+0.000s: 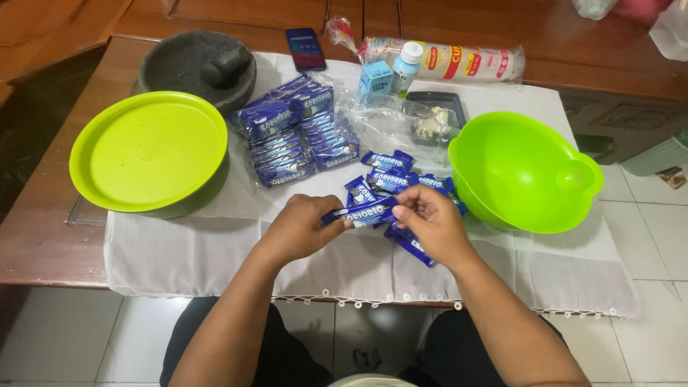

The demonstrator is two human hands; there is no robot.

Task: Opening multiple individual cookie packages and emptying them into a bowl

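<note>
White cloth [179,251] covers the table [43,244] at mid frame. Both hands, left [304,228] and right [430,222], pinch one blue packet [367,213] by its ends at centre; fingers hide its tips. More packets [390,172] lie behind, partly covered.

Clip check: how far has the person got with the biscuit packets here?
Early. Done: loose blue packets lie out on the white cloth, apart from the clear bag of packets. In hand: the left hand and right hand grip one packet at its ends. Left: the green bowl shows nothing inside, and no opened packet is visible.
</note>
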